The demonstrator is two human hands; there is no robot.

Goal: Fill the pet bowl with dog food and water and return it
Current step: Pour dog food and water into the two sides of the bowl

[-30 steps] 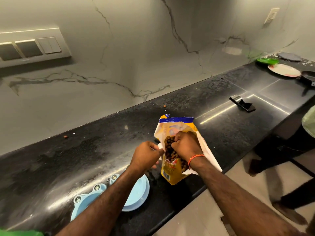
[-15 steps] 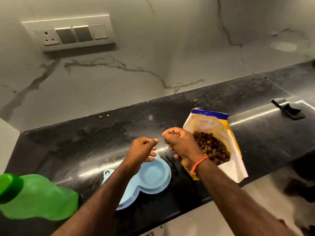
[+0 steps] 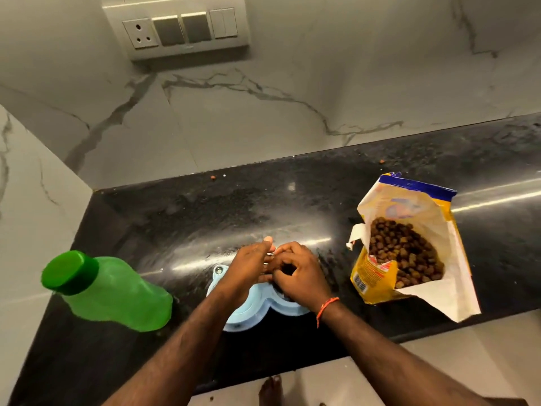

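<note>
Both hands (image 3: 281, 268) over blue pet bowl (image 3: 248, 317); bag (image 3: 409, 247) print unreadable.

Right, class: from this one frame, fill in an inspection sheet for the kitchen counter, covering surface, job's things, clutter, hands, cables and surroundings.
Surface: black counter, glossy, with pale smears.
Job's things: blue pet bowl at the front edge, mostly under the hands; open dog food bag to its right, kibble showing; capped green bottle to its left.
Clutter: stray kibble by the wall.
Hands: left hand and right hand together over the bowl; the grip is unclear.
Cables: nothing seen.
Surroundings: marble wall with switch panel; bare foot on the floor.
</note>
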